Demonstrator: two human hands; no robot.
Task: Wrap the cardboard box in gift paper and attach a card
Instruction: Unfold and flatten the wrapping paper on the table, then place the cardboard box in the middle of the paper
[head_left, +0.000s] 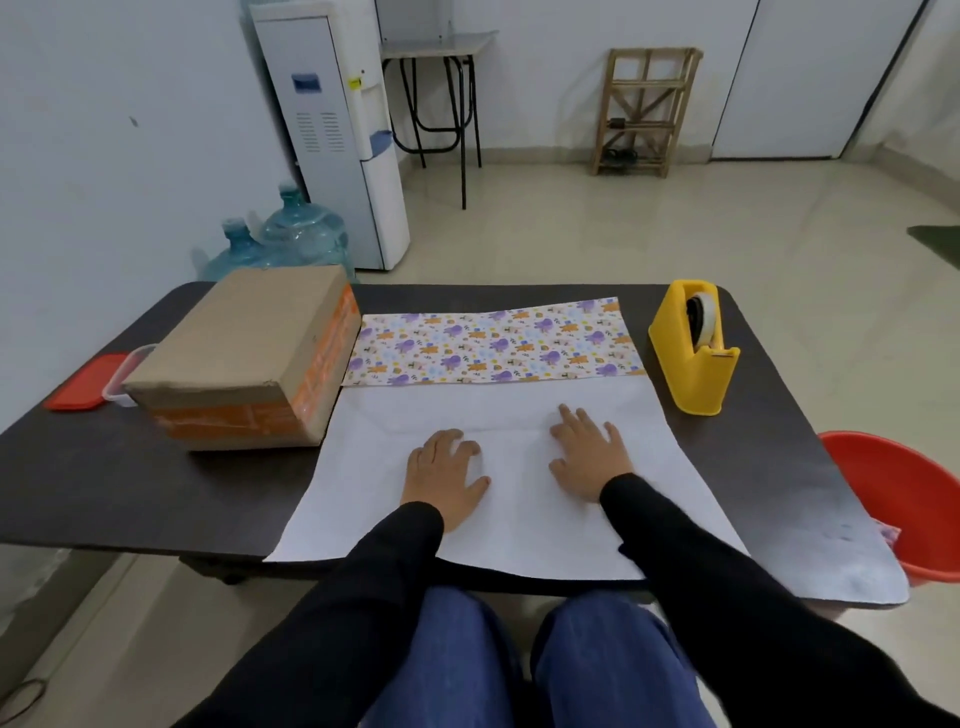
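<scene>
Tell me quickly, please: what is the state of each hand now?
Left hand: open, resting on the paper, holding nothing.
Right hand: open, resting on the paper, holding nothing.

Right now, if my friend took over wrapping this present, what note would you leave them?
Hands: the left hand and right hand both rest on the white back of the gift paper, holding nothing.
Things: the gift paper lies spread on the table, its far edge folded over with the print showing. The cardboard box sits left of the paper, unwrapped. The yellow tape dispenser stands on the right.
Done: paper laid out.
Left: put the box on the paper, wrap, tape, attach a card. No card is in view.
</scene>
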